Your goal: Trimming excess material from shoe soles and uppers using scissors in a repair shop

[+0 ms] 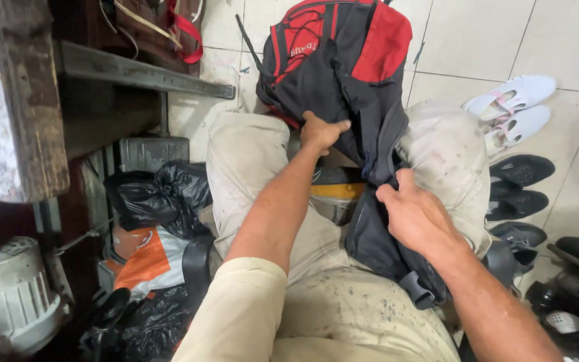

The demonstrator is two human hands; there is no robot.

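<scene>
above a white tiled floor [477,40], a seated person's two hands grip a red-and-black backpack [343,74] lying across the lap: left hand [321,131] clamped on its middle, right hand [413,214] on its lower fabric; shoes [517,181] line the right.

The person wears a light tan shirt with a short sleeve [242,302] and dirty pale tan pants [343,302] with small dark spots, and both forearms are bare.

Black plastic bags [159,194] & orange-white bag [147,258] near left, motor [15,295] bottom left, white shoes [514,107] & black shoes [521,184] right.
</scene>
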